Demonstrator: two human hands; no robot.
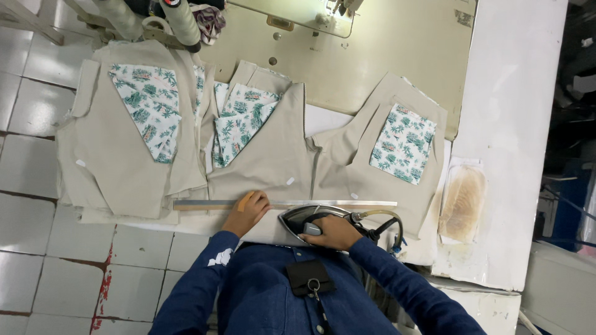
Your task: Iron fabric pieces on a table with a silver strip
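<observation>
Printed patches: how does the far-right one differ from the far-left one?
The right printed patch is a four-sided pocket shape lying flat and whole on its beige panel; the left printed patch is a downward-pointing triangle, partly tucked under the beige fabric edge. Both share a white ground with teal palm-like print.

The right hand (336, 232) covers the iron's (310, 218) handle; at twelve o'clock the sewing machine (292, 12) and thread cones (181, 22) are cut off by the edge

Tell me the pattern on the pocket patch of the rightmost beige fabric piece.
White pocket patch with a teal tropical print, seemingly palm trees; head view shows it.
</observation>
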